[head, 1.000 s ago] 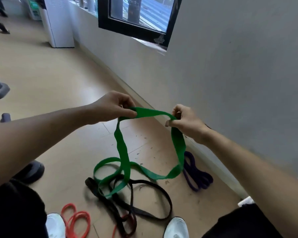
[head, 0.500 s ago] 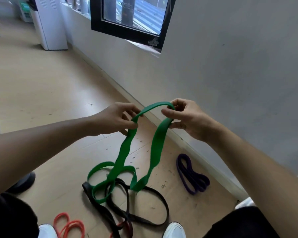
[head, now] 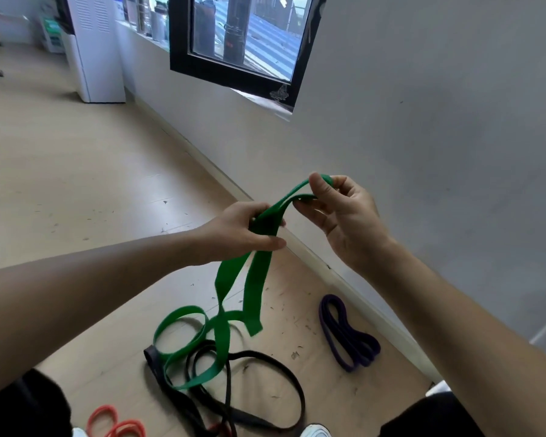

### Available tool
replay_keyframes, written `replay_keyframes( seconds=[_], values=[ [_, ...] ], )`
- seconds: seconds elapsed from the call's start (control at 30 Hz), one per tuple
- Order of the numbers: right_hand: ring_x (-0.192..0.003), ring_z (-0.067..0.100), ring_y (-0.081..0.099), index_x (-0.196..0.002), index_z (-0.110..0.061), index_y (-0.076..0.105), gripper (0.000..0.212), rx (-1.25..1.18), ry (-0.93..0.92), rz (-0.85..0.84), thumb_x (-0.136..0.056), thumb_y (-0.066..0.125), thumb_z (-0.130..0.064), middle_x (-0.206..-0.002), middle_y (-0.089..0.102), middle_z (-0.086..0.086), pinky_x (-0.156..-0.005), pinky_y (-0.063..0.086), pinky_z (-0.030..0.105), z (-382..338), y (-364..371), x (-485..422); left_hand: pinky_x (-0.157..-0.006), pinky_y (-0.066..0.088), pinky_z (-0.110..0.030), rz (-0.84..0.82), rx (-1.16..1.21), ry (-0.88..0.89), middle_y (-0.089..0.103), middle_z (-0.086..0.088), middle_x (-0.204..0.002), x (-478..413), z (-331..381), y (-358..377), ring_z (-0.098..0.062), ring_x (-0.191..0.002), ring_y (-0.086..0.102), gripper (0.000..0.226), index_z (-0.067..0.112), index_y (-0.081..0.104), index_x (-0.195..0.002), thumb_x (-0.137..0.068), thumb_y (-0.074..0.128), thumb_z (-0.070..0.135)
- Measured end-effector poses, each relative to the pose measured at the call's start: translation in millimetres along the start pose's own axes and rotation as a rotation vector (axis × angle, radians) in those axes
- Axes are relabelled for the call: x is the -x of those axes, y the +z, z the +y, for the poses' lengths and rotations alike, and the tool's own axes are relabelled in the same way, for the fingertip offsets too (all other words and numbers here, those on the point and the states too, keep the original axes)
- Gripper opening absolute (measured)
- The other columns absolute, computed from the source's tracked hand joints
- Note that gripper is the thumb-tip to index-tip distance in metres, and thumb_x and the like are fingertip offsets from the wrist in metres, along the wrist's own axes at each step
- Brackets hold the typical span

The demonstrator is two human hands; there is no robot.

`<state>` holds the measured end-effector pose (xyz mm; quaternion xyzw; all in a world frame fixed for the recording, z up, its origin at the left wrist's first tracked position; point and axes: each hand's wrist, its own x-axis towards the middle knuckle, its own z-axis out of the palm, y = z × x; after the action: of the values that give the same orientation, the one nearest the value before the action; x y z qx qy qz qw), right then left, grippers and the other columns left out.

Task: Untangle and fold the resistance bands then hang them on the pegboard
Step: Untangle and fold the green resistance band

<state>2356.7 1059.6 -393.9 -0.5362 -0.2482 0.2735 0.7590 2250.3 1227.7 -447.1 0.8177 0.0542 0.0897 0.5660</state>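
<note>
Head view: I see my left hand (head: 240, 231) gripping both strands of the green band (head: 256, 279), my right hand (head: 344, 216) pinching its folded end.

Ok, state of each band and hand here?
green band: held up doubled, lower loops on floor.
left hand: grips both green strands.
right hand: pinches the fold at top.
black band: loose on floor under green loops.
purple band: folded on floor, apart.
red band: on floor, partly cropped.

Grey wall (head: 423, 89) at right with a black-framed window (head: 243, 36). Pale baseboard (head: 202, 159). Beige floor (head: 76, 168), speckled with debris. White cabinet (head: 98, 48) beyond. Daylit.
</note>
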Motion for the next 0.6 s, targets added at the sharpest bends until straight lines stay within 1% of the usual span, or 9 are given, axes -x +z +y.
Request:
replay_keyframes(
  seconds=[0.1, 0.2, 0.27, 0.33, 0.37, 0.43, 0.5, 0.57, 0.6],
  values=[
    [-0.09, 0.03, 0.069, -0.1, -0.005, 0.053, 0.033, 0.004, -0.018, 0.005, -0.079, 0.075, -0.018, -0.096, 0.061, 0.015, -0.084, 0.061, 0.038, -0.5, -2.8, 0.0, -0.074, 0.058, -0.027, -0.016, -0.084, 0.007, 0.068, -0.006, -0.09, -0.9, -4.7, -0.8, -0.015, -0.083, 0.069, 0.015, 0.02, 0.065, -0.097, -0.089, 0.077, 0.023],
    [-0.089, 0.029, 0.071, -0.102, -0.004, 0.054, 0.033, 0.007, -0.033, -0.017, -0.08, 0.074, -0.018, -0.094, 0.064, 0.013, -0.084, 0.061, 0.039, -1.9, -7.9, -3.4, -0.066, 0.055, -0.02, 0.017, -0.105, 0.022, 0.067, -0.007, -0.083, -0.4, -6.9, -2.1, -0.01, -0.073, 0.068, 0.01, 0.017, 0.064, -0.096, -0.091, 0.073, 0.017],
    [-0.089, 0.027, 0.073, -0.104, -0.004, 0.055, 0.032, 0.003, -0.024, -0.048, -0.08, 0.072, -0.017, -0.095, 0.068, 0.013, -0.084, 0.061, 0.038, -6.0, -19.4, -8.5, -0.067, 0.058, -0.025, 0.079, -0.132, 0.042, 0.065, -0.008, -0.081, -0.2, -5.5, -4.2, -0.013, -0.073, 0.066, 0.008, 0.015, 0.068, -0.097, -0.091, 0.073, 0.018],
    [-0.094, 0.027, 0.073, -0.108, -0.004, 0.058, 0.033, 0.04, 0.026, -0.085, -0.08, 0.072, -0.016, -0.101, 0.07, 0.014, -0.086, 0.061, 0.038, -11.1, -37.1, -13.2, -0.074, 0.062, -0.037, 0.123, -0.125, 0.06, 0.067, -0.016, -0.084, 1.5, -1.6, -9.7, -0.022, -0.077, 0.067, 0.011, 0.013, 0.072, -0.099, -0.09, 0.074, 0.02],
    [-0.098, 0.028, 0.072, -0.111, -0.003, 0.059, 0.037, 0.105, 0.058, -0.098, -0.079, 0.073, -0.016, -0.104, 0.071, 0.015, -0.088, 0.061, 0.039, -12.2, -47.3, -14.8, -0.078, 0.061, -0.042, 0.136, -0.099, 0.058, 0.069, -0.019, -0.087, 2.6, 0.2, -13.6, -0.027, -0.079, 0.069, 0.013, 0.012, 0.074, -0.1, -0.09, 0.074, 0.02],
    [-0.103, 0.031, 0.072, -0.117, -0.001, 0.06, 0.049, 0.28, 0.132, -0.142, -0.076, 0.078, -0.02, -0.109, 0.073, 0.015, -0.089, 0.061, 0.042, -10.0, -64.0, -15.4, -0.082, 0.06, -0.042, 0.149, -0.04, 0.049, 0.071, -0.018, -0.087, 6.5, 2.9, -21.2, -0.031, -0.085, 0.07, 0.015, 0.013, 0.075, -0.102, -0.089, 0.075, 0.02],
    [-0.107, 0.031, 0.071, -0.122, -0.002, 0.062, 0.048, 0.541, 0.211, -0.227, -0.082, 0.079, -0.022, -0.114, 0.074, 0.015, -0.094, 0.059, 0.046, -3.4, -71.8, -14.1, -0.081, 0.058, -0.039, 0.147, 0.013, 0.032, 0.07, -0.019, -0.087, 11.0, 4.4, -25.5, -0.026, -0.079, 0.07, 0.014, 0.013, 0.076, -0.101, -0.088, 0.075, 0.02],
    [-0.107, 0.021, 0.072, -0.125, -0.012, 0.064, 0.044, 0.912, 0.215, -0.319, -0.086, 0.079, -0.026, -0.115, 0.074, 0.006, -0.096, 0.059, 0.042, 1.0, -68.6, -11.3, -0.078, 0.057, -0.034, 0.144, 0.039, 0.012, 0.068, -0.02, -0.087, 13.8, 5.1, -28.3, -0.02, -0.075, 0.066, 0.015, 0.013, 0.076, -0.101, -0.087, 0.076, 0.02],
    [-0.108, 0.015, 0.07, -0.13, -0.017, 0.062, 0.051, 1.048, 0.194, -0.348, -0.085, 0.081, -0.03, -0.119, 0.072, 0.002, -0.097, 0.058, 0.039, 2.7, -64.7, -10.2, -0.075, 0.056, -0.031, 0.14, 0.036, 0.006, 0.069, -0.017, -0.084, 14.4, 5.8, -29.4, -0.017, -0.074, 0.065, 0.015, 0.013, 0.076, -0.101, -0.087, 0.076, 0.019]
  ],
)
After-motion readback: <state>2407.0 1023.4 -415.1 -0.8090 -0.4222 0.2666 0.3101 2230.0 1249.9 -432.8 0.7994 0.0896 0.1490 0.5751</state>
